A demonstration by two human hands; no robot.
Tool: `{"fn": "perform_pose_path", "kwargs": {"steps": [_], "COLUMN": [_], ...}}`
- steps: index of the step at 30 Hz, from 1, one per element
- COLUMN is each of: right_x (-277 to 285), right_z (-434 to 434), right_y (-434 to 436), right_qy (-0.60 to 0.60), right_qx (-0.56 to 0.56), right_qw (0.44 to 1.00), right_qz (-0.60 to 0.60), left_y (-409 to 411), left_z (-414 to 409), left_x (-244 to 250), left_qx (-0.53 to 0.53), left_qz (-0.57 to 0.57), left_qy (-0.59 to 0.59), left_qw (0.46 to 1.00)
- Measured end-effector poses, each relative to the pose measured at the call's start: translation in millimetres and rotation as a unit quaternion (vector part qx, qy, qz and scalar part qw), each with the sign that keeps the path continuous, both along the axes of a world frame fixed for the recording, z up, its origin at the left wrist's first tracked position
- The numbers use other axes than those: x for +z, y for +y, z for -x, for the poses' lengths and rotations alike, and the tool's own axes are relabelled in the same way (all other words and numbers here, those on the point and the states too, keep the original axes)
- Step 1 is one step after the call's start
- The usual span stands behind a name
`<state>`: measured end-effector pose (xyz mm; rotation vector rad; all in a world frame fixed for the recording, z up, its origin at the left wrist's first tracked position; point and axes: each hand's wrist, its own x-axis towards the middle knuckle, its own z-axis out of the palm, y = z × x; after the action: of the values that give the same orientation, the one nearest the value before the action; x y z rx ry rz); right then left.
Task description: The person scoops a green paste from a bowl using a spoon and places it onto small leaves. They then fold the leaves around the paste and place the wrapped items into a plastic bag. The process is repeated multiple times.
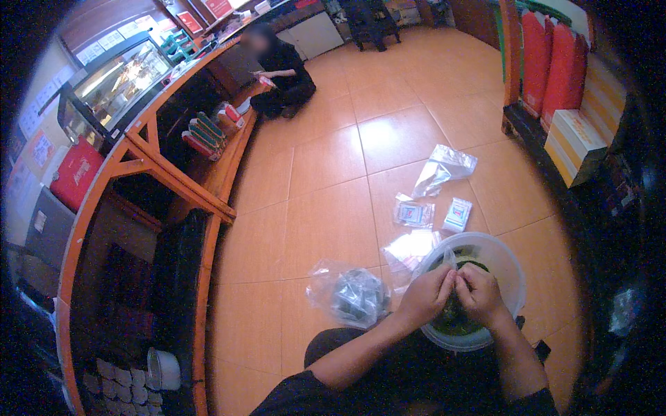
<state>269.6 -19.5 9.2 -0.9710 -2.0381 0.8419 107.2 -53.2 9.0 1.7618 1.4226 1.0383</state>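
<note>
My left hand [427, 291] and my right hand [479, 292] meet over a translucent plastic tub [512, 270]. Pinched between their fingertips is a small clear plastic bag [449, 257], its upper part sticking up on the left. Dark green, finely cut stuff [458, 326] lies in the tub, partly hidden by my hands. Just beyond the rim, loose clear plastic bags [413, 248] are spread on the floor. To the left, next to my knee, rests a clear bag [359, 297] with something dark green inside.
Two small printed packets [412, 213] [458, 214] and a crumpled clear bag [445, 169] lie farther out on the tiled floor [322, 218]. An orange wooden counter frame [182, 179] runs along the left. A person [283, 75] sits beyond it. Cartons [576, 140] and red packaging [559, 73] stand right.
</note>
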Motion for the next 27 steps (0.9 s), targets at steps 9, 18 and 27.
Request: {"fn": "perform_pose_path", "kwargs": {"steps": [9, 18, 27], "right_x": [-1, 0, 7], "right_z": [1, 0, 1], "right_y": [-1, -1, -3], "right_qy": [0.015, 0.009, 0.007], "right_qx": [0.002, 0.001, -0.002], "right_qw": [1.000, 1.000, 0.999], "right_qz": [0.012, 0.026, 0.035], "left_y": [0, -1, -1], "left_z": [-1, -1, -1], "left_x": [-4, 0, 0], "left_qx": [0.015, 0.018, 0.017], "left_qz": [-0.023, 0.019, 0.010], "left_qy": [0.023, 0.028, 0.037], "left_qw": [0.999, 0.999, 0.999]}}
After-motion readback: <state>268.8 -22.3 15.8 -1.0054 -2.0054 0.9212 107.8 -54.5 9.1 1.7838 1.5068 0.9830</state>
